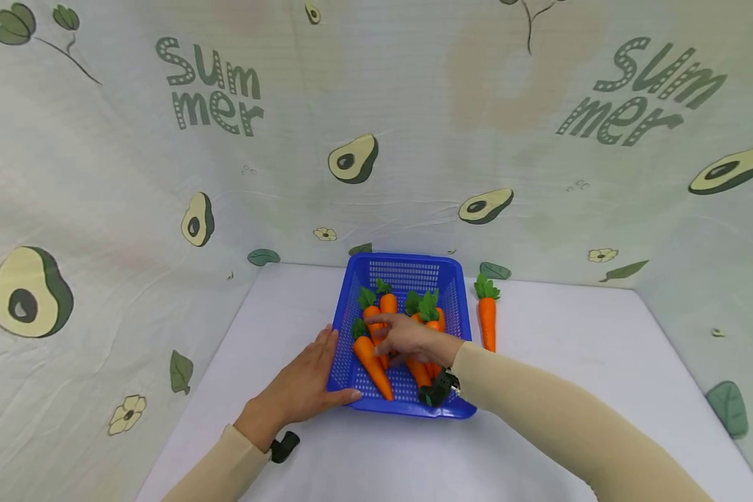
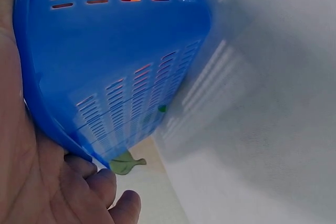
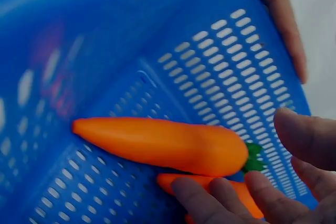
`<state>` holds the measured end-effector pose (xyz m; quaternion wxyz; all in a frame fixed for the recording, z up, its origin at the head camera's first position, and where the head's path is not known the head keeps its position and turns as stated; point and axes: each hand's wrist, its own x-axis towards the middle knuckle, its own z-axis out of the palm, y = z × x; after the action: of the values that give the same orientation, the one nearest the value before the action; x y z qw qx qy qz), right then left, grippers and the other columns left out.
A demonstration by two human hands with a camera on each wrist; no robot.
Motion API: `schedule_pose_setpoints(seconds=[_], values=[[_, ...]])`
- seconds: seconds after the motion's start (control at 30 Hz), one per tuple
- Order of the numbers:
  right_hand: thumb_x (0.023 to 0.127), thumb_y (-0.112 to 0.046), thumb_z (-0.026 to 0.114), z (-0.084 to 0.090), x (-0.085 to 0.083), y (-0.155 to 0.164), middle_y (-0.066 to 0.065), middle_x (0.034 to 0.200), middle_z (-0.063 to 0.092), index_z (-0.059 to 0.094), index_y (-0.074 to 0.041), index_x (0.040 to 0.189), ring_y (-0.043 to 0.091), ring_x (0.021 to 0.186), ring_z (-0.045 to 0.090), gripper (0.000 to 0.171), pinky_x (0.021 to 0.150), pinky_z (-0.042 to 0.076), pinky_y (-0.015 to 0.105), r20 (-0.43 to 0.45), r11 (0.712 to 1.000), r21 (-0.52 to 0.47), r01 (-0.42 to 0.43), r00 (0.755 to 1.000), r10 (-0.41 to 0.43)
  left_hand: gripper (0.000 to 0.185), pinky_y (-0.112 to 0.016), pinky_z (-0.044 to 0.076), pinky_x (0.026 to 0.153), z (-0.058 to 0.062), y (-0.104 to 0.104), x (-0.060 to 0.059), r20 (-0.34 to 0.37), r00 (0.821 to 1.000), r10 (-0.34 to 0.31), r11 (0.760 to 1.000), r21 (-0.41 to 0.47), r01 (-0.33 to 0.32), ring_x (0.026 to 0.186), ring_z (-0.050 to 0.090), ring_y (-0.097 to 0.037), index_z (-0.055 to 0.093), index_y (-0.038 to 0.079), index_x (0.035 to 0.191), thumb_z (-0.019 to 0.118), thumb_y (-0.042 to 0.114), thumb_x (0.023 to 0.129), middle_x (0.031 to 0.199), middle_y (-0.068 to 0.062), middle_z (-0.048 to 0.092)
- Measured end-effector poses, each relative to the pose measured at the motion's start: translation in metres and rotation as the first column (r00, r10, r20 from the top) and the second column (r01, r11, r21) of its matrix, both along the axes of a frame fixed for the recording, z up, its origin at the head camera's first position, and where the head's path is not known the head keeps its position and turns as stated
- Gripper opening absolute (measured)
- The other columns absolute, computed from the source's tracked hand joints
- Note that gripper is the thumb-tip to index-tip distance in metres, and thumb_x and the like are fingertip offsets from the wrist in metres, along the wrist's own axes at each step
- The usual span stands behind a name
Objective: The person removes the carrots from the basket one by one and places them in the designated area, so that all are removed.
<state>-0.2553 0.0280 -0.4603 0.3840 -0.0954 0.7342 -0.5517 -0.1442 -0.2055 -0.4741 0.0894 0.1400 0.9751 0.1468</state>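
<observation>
A blue plastic basket (image 1: 408,410) with slotted walls holds several orange toy carrots with green tops. My left hand (image 1: 301,380) rests along its left rim, fingers straight and thumb on the front corner; in the left wrist view the palm lies against the rim. Inside, my right hand (image 1: 404,335) hovers over the carrots with fingers spread. Beneath it in the right wrist view, one whole carrot (image 3: 163,145) lies on the basket floor. The fingertips (image 3: 191,195) overlap another carrot (image 3: 170,181), partly hidden; whether they touch it is unclear.
One more carrot (image 1: 487,321) lies on the white table (image 1: 558,335) just right of the basket, its tip hidden by the right forearm. Behind the table hangs a pale cloth (image 1: 408,104) printed with avocados and lettering.
</observation>
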Motion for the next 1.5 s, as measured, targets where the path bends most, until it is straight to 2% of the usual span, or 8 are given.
schedule_pose_setpoints(seconds=[0.17, 0.3, 0.43, 0.63, 0.87, 1.03, 1.33, 1.5], values=[[0.092, 0.004, 0.074, -0.006, 0.006, -0.001, 0.026, 0.154, 0.052, 0.048, -0.011, 0.158, 0.041, 0.132, 0.06, 0.073, 0.097, 0.057, 0.064, 0.024, 1.0, 0.015, -0.012, 1.0, 0.012, 0.124, -0.053, 0.028, 0.128, 0.0, 0.001, -0.001, -0.008, 1.0, -0.011, 1.0, -0.012, 0.011, 0.163, 0.021, -0.036, 0.01, 0.003, 0.169, 0.054, 0.086, 0.088, 0.178, -0.017, 0.007], [0.092, 0.004, 0.075, -0.008, 0.008, -0.003, 0.027, 0.156, 0.048, 0.048, -0.011, 0.158, 0.042, 0.136, 0.057, 0.073, 0.093, 0.06, 0.061, 0.019, 0.999, 0.028, -0.017, 1.0, 0.016, 0.126, -0.053, 0.029, 0.128, 0.0, 0.0, 0.0, -0.008, 1.0, -0.013, 1.0, -0.019, 0.013, 0.162, 0.022, -0.037, 0.009, 0.003, 0.169, 0.051, 0.089, 0.087, 0.178, -0.017, 0.007], [0.091, 0.007, 0.074, -0.011, 0.006, -0.004, 0.028, 0.16, 0.043, 0.045, -0.01, 0.16, 0.041, 0.131, 0.06, 0.076, 0.092, 0.061, 0.059, 0.044, 0.999, 0.028, -0.019, 0.999, 0.017, 0.125, -0.054, 0.03, 0.127, 0.0, 0.0, 0.0, -0.009, 1.0, -0.009, 1.0, -0.017, 0.008, 0.161, 0.024, -0.038, 0.01, 0.003, 0.169, 0.052, 0.088, 0.087, 0.178, -0.017, 0.007], [0.089, 0.011, 0.072, -0.015, 0.0, -0.005, 0.026, 0.161, 0.042, 0.041, -0.006, 0.161, 0.033, 0.124, 0.061, 0.08, 0.097, 0.061, 0.053, 0.075, 1.0, 0.018, -0.011, 0.997, 0.009, 0.126, -0.053, 0.032, 0.127, -0.001, 0.0, 0.0, -0.016, 1.0, -0.007, 1.0, -0.019, 0.007, 0.161, 0.025, -0.038, 0.011, 0.003, 0.169, 0.05, 0.09, 0.087, 0.177, -0.018, 0.009], [0.089, 0.011, 0.074, -0.017, -0.002, -0.004, 0.026, 0.161, 0.044, 0.039, -0.004, 0.162, 0.035, 0.133, 0.06, 0.082, 0.101, 0.059, 0.047, 0.084, 1.0, 0.001, -0.006, 0.996, 0.006, 0.127, -0.053, 0.032, 0.127, 0.0, 0.0, 0.0, -0.022, 1.0, -0.01, 1.0, -0.021, 0.01, 0.16, 0.026, -0.038, 0.012, 0.002, 0.169, 0.048, 0.092, 0.086, 0.177, -0.018, 0.01], [0.09, 0.009, 0.073, -0.018, -0.003, -0.003, 0.026, 0.16, 0.042, 0.037, -0.004, 0.162, 0.037, 0.137, 0.055, 0.082, 0.109, 0.054, 0.05, 0.093, 0.999, -0.027, -0.03, 0.995, 0.032, 0.125, -0.053, 0.032, 0.127, 0.001, 0.0, 0.001, -0.021, 1.0, -0.01, 1.0, -0.014, 0.009, 0.161, 0.025, -0.039, 0.012, 0.002, 0.169, 0.052, 0.088, 0.088, 0.177, -0.019, 0.009], [0.091, 0.001, 0.079, -0.017, -0.004, 0.001, 0.022, 0.152, 0.049, 0.039, -0.002, 0.16, 0.03, 0.126, 0.061, 0.08, 0.108, 0.055, 0.047, 0.045, 0.994, 0.019, -0.104, 0.994, 0.103, 0.126, -0.053, 0.032, 0.127, 0.0, 0.0, 0.002, -0.017, 1.0, -0.007, 1.0, -0.015, 0.007, 0.16, 0.027, -0.039, 0.011, 0.003, 0.169, 0.051, 0.089, 0.087, 0.177, -0.018, 0.008], [0.091, -0.002, 0.079, -0.012, -0.004, -0.001, 0.02, 0.136, 0.061, 0.041, 0.004, 0.158, 0.028, 0.107, 0.071, 0.077, 0.101, 0.06, 0.048, 0.054, 0.987, 0.081, -0.135, 0.99, 0.131, 0.126, -0.054, 0.032, 0.126, 0.001, 0.0, 0.001, -0.009, 1.0, -0.003, 1.0, -0.02, 0.002, 0.16, 0.027, -0.04, 0.01, 0.004, 0.169, 0.05, 0.09, 0.087, 0.178, -0.017, 0.007]])
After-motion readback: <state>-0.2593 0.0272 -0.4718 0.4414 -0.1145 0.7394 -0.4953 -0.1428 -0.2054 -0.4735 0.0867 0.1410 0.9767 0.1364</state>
